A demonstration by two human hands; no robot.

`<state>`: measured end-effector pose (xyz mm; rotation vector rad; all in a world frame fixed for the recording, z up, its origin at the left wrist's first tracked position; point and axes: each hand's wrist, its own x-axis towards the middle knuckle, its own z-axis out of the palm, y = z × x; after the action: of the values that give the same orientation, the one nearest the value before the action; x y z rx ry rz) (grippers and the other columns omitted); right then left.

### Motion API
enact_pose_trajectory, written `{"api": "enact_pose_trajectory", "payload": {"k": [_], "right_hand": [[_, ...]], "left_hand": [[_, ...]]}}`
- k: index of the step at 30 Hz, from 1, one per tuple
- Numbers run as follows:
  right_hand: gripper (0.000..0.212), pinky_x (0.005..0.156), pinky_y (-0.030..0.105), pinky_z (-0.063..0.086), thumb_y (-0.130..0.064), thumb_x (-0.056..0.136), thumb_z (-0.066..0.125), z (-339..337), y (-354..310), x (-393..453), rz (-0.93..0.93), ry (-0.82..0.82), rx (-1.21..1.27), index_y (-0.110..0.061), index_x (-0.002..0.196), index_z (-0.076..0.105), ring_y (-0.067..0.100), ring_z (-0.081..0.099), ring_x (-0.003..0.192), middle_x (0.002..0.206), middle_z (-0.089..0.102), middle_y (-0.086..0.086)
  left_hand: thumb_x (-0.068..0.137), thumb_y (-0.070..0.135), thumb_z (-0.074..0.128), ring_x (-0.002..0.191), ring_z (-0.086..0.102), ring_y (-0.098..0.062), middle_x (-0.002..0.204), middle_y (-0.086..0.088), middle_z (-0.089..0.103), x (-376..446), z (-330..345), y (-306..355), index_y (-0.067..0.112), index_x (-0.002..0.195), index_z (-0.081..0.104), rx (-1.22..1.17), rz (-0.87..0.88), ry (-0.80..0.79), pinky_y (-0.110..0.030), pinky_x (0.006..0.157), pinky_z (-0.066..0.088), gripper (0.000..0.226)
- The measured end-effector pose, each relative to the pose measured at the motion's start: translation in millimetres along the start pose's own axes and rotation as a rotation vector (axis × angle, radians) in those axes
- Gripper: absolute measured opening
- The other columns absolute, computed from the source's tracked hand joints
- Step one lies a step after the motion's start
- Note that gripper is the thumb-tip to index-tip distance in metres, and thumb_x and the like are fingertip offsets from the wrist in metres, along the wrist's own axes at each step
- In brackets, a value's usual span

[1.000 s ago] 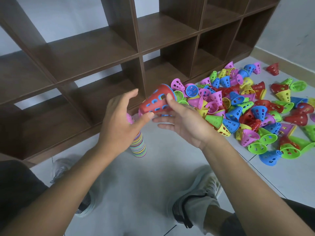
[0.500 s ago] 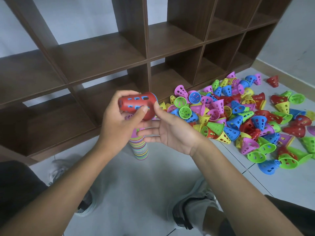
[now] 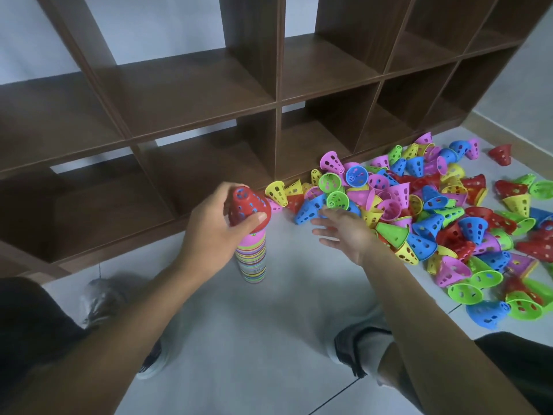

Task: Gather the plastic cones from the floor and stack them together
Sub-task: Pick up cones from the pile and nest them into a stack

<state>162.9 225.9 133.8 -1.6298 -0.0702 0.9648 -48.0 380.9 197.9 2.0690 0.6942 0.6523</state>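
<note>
A tall stack of nested coloured cones [image 3: 252, 259] stands upright on the floor in front of the shelf. My left hand [image 3: 212, 232] grips a red perforated cone [image 3: 248, 208] with fingers and thumb, holding it upright, narrow end up, right on top of the stack. My right hand [image 3: 344, 232] hovers open with fingers spread, just left of a big loose pile of cones [image 3: 434, 211] in red, blue, green, yellow and pink. It holds nothing.
A dark brown cube shelf [image 3: 209, 94] runs along the wall right behind the stack and pile. My two shoes [image 3: 101, 298] [image 3: 359, 345] stand on the grey tiled floor [image 3: 254, 339] near the stack. More cones lie scattered at the far right.
The red cone passed from between both hands to my left hand alone, turned narrow end up and came down onto the stack. My right hand let go and moved right toward the pile.
</note>
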Motion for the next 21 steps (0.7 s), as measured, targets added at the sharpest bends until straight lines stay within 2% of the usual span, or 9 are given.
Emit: {"api": "enact_pose_trajectory", "payload": {"k": [2,4,8,9,11,12,14,16,21], "right_hand": [[0.033,0.085,0.036,0.055,-0.034,0.103,0.05,4,7,23,0.033,0.019,-0.02,-0.016,0.129,0.057,0.022,0.07,0.1,0.111,0.072,0.002],[0.032,0.082,0.035,0.055,-0.032,0.103,0.049,10,13,42,0.049,0.04,-0.049,-0.016,0.13,0.056,0.021,0.068,0.102,0.116,0.07,0.002],[0.032,0.094,0.04,0.053,-0.017,0.104,0.047,10,35,74,0.058,0.051,-0.199,-0.011,0.135,0.053,0.027,0.06,0.116,0.127,0.056,0.005],[0.032,0.091,0.041,0.053,-0.016,0.102,0.051,8,41,82,0.058,0.072,-0.219,-0.01,0.134,0.055,0.027,0.059,0.114,0.129,0.057,0.007],[0.03,0.089,0.042,0.056,-0.022,0.098,0.061,2,50,96,0.05,0.134,-0.261,-0.014,0.127,0.061,0.023,0.059,0.102,0.124,0.06,0.008],[0.03,0.093,0.045,0.056,-0.025,0.096,0.064,-1,54,102,0.039,0.15,-0.3,-0.016,0.124,0.064,0.023,0.059,0.101,0.123,0.061,0.008],[0.027,0.1,0.047,0.052,-0.028,0.092,0.068,-5,59,117,0.014,0.154,-0.374,-0.022,0.118,0.067,0.025,0.06,0.111,0.132,0.059,0.005],[0.026,0.101,0.048,0.051,-0.03,0.09,0.07,-4,58,129,-0.039,0.146,-0.424,-0.024,0.115,0.068,0.026,0.059,0.117,0.139,0.055,0.004],[0.036,0.104,0.047,0.047,-0.021,0.086,0.076,1,56,170,-0.145,0.137,-0.638,-0.006,0.118,0.068,0.03,0.055,0.124,0.146,0.046,0.008]], "left_hand": [[0.078,0.049,0.076,0.096,0.068,-0.007,0.102,0.01,0.071,1,5,-8,0.029,0.115,0.061,0.034,0.007,-0.015,-0.04,0.083,0.059,0.044],[0.079,0.049,0.073,0.094,0.068,-0.008,0.101,0.009,0.071,3,9,-14,0.028,0.113,0.062,0.046,0.001,-0.032,-0.041,0.082,0.058,0.042],[0.082,0.038,0.076,0.097,0.067,-0.006,0.103,0.01,0.07,4,14,-27,0.027,0.111,0.063,0.084,-0.008,-0.052,-0.038,0.085,0.056,0.034],[0.081,0.039,0.076,0.1,0.066,-0.005,0.106,0.011,0.069,4,15,-30,0.027,0.112,0.063,0.101,-0.015,-0.062,-0.039,0.087,0.056,0.035],[0.08,0.042,0.074,0.104,0.065,-0.009,0.11,0.011,0.068,4,15,-37,0.028,0.114,0.062,0.129,-0.036,-0.079,-0.041,0.089,0.055,0.039],[0.08,0.044,0.074,0.105,0.065,-0.01,0.111,0.011,0.068,5,15,-39,0.028,0.115,0.062,0.134,-0.046,-0.087,-0.041,0.089,0.055,0.04],[0.08,0.046,0.075,0.106,0.065,-0.01,0.112,0.011,0.067,6,14,-40,0.03,0.115,0.061,0.134,-0.053,-0.103,-0.043,0.089,0.055,0.042],[0.079,0.051,0.074,0.11,0.063,-0.009,0.116,0.013,0.066,8,15,-37,0.032,0.118,0.06,0.116,-0.059,-0.113,-0.042,0.092,0.054,0.046],[0.076,0.054,0.072,0.12,0.058,-0.001,0.124,0.02,0.064,12,14,-25,0.033,0.125,0.059,0.078,-0.061,-0.073,-0.039,0.102,0.051,0.055]]}}
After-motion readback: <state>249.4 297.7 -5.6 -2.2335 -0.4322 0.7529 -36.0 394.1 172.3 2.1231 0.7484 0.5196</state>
